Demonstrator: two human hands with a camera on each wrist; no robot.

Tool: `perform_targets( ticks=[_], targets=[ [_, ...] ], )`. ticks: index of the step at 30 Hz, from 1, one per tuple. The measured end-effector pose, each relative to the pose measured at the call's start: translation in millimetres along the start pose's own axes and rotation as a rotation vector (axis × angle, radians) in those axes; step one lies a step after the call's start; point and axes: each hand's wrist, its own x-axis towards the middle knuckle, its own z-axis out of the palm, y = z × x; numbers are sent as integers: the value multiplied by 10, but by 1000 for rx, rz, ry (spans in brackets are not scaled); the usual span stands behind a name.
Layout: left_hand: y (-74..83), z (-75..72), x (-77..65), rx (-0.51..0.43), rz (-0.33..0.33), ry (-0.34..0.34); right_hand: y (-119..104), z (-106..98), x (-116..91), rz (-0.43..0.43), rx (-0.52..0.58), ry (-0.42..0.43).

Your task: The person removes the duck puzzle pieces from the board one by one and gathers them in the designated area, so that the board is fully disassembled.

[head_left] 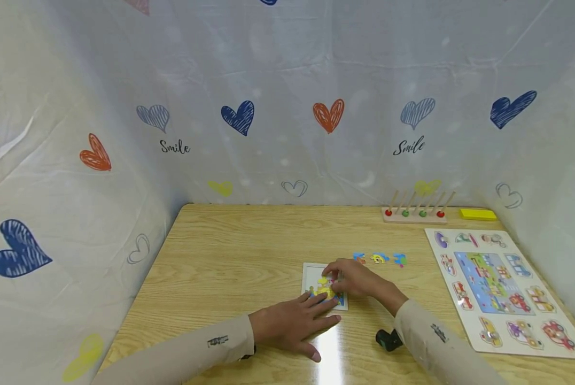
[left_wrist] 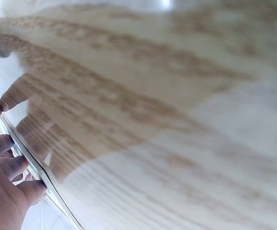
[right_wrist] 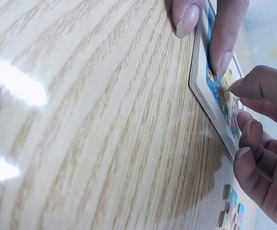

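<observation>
A small jigsaw board with a white frame lies on the table, partly filled with yellow and blue pieces. My left hand rests on its near left part, fingers spread and fairly straight. In the left wrist view, the left fingers touch the frame's edge. Over the right side of the board, my right hand has its fingers bent and pinches a puzzle piece with some pink on it. The fingers hide part of that piece. Behind the board lie several loose puzzle pieces in a row.
On the right lies a large vehicle puzzle board. A wooden peg stand with red and green beads is at the back right, beside a yellow block. A white curtain with hearts hangs behind the table.
</observation>
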Motion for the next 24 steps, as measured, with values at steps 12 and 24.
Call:
perform_targets(
  ticks=[12,24],
  targets=[
    [7,-6,5,1,-6,-7,-27,4,53,-9,-40,-10],
    [2,15,15,3,-7,-17,-45,-34,57,-42,-48,-43]
  ],
)
